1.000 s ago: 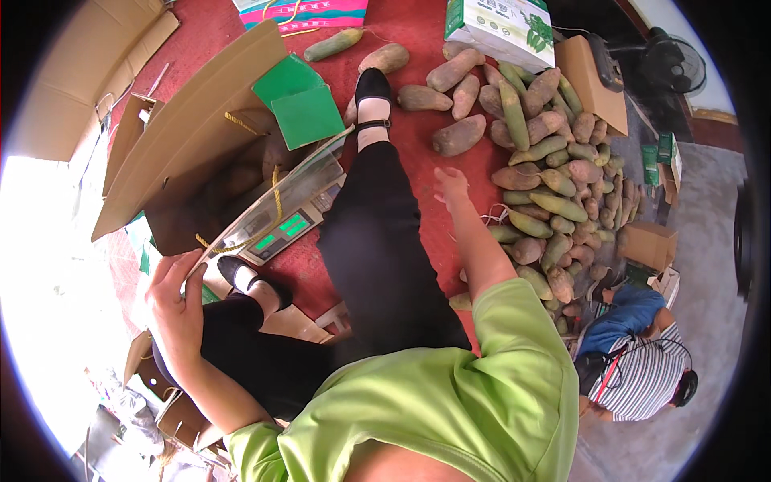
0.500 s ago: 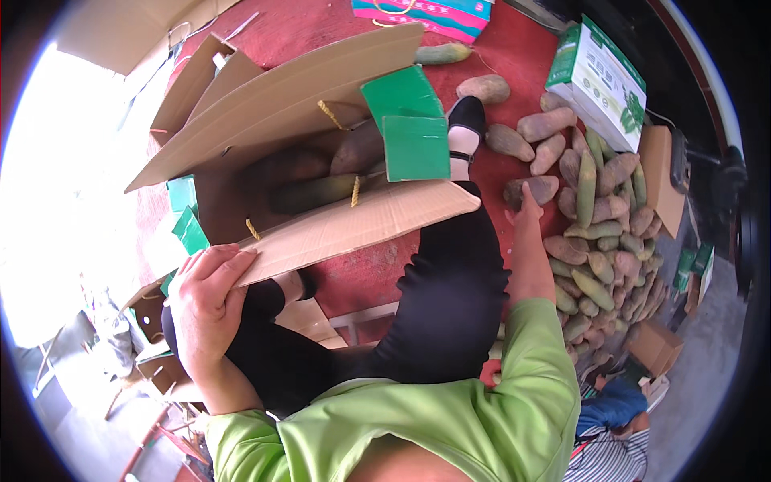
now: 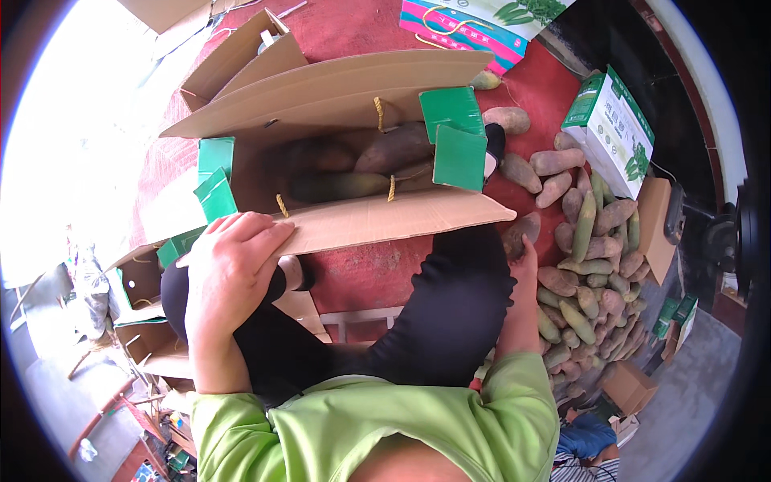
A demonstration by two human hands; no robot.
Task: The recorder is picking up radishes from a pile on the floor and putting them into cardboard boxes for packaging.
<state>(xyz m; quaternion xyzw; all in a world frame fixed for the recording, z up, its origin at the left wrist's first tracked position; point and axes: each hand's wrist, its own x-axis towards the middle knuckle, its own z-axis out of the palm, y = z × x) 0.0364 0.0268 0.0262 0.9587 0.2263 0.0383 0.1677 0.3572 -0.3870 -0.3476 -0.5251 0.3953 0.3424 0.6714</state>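
On the near side of an open cardboard box [image 3: 321, 225], my left hand [image 3: 237, 257] is closed over the corner of its long flap, fingers on top. Inside the box lie several earth-stained radishes [image 3: 393, 149] and a greener one [image 3: 341, 187]; shadow hides part of them. Green end flaps [image 3: 459, 157] and yellow rope handles [image 3: 392, 189] stand out on the box. To the right of my knee, my right hand [image 3: 524, 269] grips a brownish radish [image 3: 522, 231] from its near side; my fingers partly cover it.
A large heap of green and brownish radishes [image 3: 594, 281] spreads along the right. Beyond it stands a white and green carton [image 3: 612, 120]. A pink and blue box [image 3: 462, 32] is at the far side, and another open carton [image 3: 241, 60] at the far left. Someone in blue [image 3: 590, 438] is at lower right.
My right hand has closed on the brownish radish and drawn it nearer my knee. My left hand stays on the flap. The whole view has shifted, so the box appears farther right.
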